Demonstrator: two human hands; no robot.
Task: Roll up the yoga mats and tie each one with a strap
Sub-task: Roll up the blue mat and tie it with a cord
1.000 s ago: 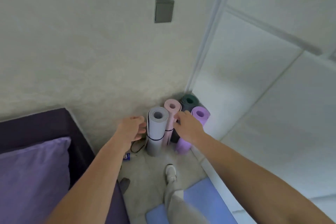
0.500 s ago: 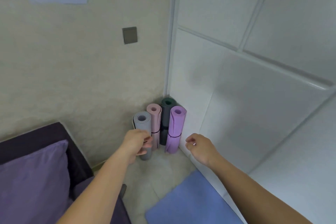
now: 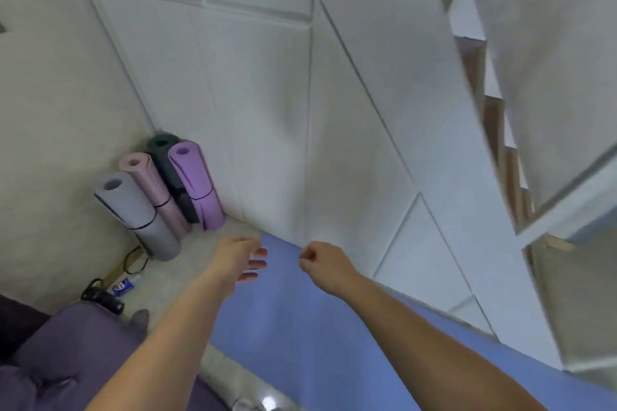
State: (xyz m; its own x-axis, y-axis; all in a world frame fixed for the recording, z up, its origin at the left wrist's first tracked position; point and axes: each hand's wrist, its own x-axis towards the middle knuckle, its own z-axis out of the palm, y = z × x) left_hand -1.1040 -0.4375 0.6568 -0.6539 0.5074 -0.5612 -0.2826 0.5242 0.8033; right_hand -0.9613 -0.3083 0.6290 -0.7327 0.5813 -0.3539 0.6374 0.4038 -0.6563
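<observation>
Blue mat point(image 3: 300, 327) lies flat on the floor along the white panels point(image 3: 267, 110); left hand point(image 3: 238, 259) spread and empty, right hand point(image 3: 322, 262) loosely curled, holding nothing; foam looks light, floppy, grippy; grab the near short edge.

four strapped rolled mats point(image 3: 160, 190) upright, blue mat point(image 3: 300, 327) seemingly flat

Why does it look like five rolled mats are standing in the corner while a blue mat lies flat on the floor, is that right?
Not quite: the head view shows four rolled mats standing in the corner, not five. The blue mat does lie flat on the floor.
</observation>
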